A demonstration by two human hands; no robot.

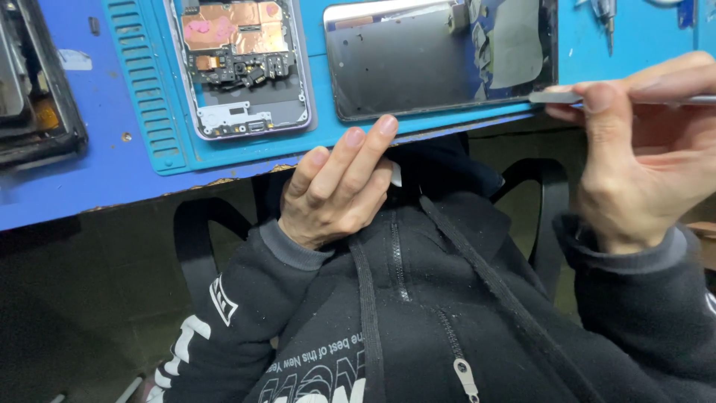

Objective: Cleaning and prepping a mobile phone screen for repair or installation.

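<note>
My right hand (pixel 645 149) grips a thin grey flat tool (pixel 556 97); its tip touches the lower right corner of a detached phone screen (pixel 418 67) lying dark side up on the blue mat (pixel 149 127). My left hand (pixel 335 186) rests at the table's near edge, fingers together and extended, fingertips touching the mat just below the screen; it pinches something small and white, barely visible. An opened phone body (pixel 242 67) with copper shielding and a pink patch lies left of the screen.
Another dark device frame (pixel 33 89) sits at the far left on the blue table. Small tools (pixel 608 19) lie at the top right. Below the table edge are my black hooded jacket and a black chair.
</note>
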